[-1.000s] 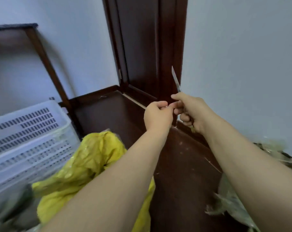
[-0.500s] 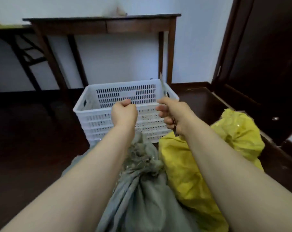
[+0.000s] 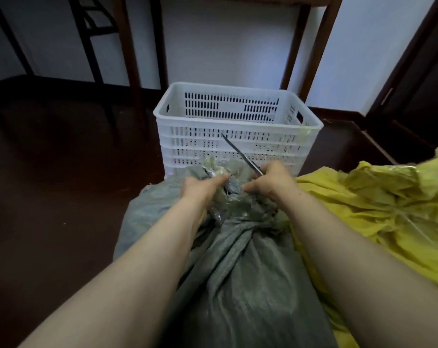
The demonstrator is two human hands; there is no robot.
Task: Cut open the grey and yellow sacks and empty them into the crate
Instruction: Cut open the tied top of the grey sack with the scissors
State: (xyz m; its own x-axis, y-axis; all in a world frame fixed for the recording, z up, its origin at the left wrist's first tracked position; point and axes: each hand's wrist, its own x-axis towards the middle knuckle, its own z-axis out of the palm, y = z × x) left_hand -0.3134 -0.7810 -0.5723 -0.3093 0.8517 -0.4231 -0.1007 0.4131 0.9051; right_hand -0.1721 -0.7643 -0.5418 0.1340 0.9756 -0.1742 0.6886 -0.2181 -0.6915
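Gripping the bunched neck of the grey sack point(image 3: 238, 272) with the left hand point(image 3: 203, 184), fingers curled into the crumpled material. Holding a knife point(image 3: 238, 153) in the right hand point(image 3: 270, 179), fist closed round the handle (handle itself hidden), thin blade slanting up and to the left across the near wall of the crate point(image 3: 200, 146). Both hands close together, directly in front of the crate and below its rim.

Grey sack lying in front of the crate, tied top pointing at the near wall; touching it or just short of it, cannot tell. Pale green scraps showing at the sack's mouth between the hands. Yellow sack point(image 3: 388, 209) slumped in front of the crate and to its right, pressed along the grey one.

Crate white, slotted, upright on the dark floor point(image 3: 50, 197), bottom out of sight. Behind the crate, dark wooden table legs point(image 3: 313, 46) against a pale wall point(image 3: 225, 46); to the crate's right, a dark door frame point(image 3: 426, 84).
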